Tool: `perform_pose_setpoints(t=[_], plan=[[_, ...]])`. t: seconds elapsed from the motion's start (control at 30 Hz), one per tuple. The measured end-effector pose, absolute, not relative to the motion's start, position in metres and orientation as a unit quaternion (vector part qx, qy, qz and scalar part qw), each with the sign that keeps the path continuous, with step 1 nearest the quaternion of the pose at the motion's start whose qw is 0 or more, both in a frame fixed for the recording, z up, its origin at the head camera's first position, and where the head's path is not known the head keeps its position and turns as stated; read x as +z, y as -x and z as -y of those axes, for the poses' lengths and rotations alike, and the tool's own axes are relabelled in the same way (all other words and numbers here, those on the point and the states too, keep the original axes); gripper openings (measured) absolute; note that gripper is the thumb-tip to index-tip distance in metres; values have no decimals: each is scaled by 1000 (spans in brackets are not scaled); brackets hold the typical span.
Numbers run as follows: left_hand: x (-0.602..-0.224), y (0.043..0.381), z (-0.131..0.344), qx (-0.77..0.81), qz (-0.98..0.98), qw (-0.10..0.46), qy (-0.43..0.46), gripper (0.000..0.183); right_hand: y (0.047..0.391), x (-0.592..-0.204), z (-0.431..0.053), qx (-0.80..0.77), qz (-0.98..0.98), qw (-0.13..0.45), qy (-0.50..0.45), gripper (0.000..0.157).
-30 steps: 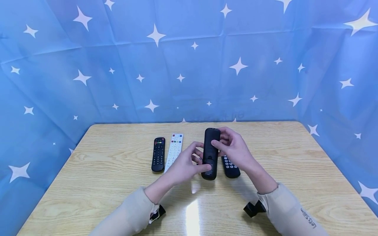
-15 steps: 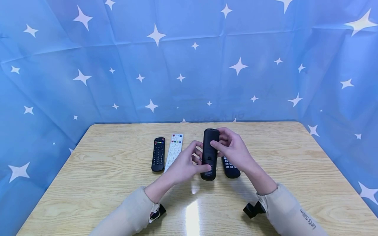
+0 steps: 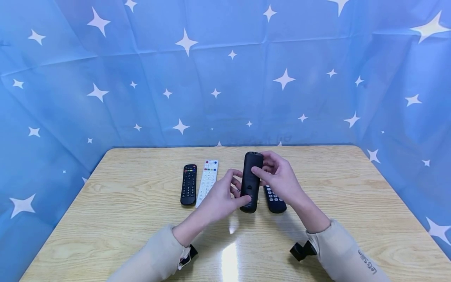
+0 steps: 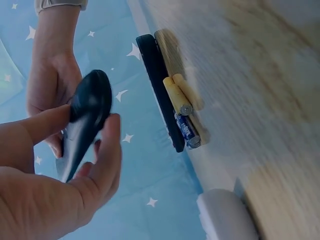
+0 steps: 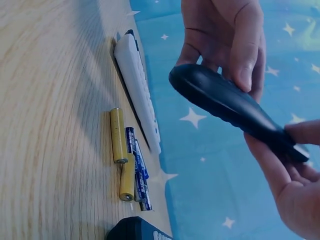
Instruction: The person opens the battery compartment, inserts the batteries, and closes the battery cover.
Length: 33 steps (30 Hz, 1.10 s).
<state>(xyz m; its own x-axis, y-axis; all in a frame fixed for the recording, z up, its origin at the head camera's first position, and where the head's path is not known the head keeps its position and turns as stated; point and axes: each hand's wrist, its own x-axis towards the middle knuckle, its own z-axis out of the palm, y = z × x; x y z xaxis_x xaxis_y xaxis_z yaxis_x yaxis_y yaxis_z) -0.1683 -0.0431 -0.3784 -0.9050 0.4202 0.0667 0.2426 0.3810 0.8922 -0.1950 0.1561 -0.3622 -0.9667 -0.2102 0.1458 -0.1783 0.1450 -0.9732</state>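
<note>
head view: left hand (image 3: 221, 199) and right hand (image 3: 282, 180) both have fingers clamped on the black remote (image 3: 249, 181) raised between them, which could drop onto the batteries (image 5: 118, 135) on the tabletop (image 3: 123, 219) below those fingers if either grip slackens.

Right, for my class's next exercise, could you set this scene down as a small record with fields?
Surface: wood-grain table
Backdrop: blue star-print cloth
Held item: plain black remote control, button-free side towards the head camera, raised off the table
Left hand: grips its lower end
Right hand: grips its upper part
Other remotes: black one with coloured top buttons; white one; black one with pale buttons, partly hidden by the right hand
Batteries: two yellow batteries and several blue batteries, lying together on the table
</note>
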Motion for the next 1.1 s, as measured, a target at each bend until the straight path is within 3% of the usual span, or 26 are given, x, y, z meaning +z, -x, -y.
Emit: perform_pose_setpoints(t=[0.4,1.1], plan=[[-379,156,35,362,-901,-36,-237,86,194,-360,-154,-646,-755,-16,110,43],[-380,158,37,441,-872,-27,-212,77,194,-359,-153,-648,-748,27,139,55]])
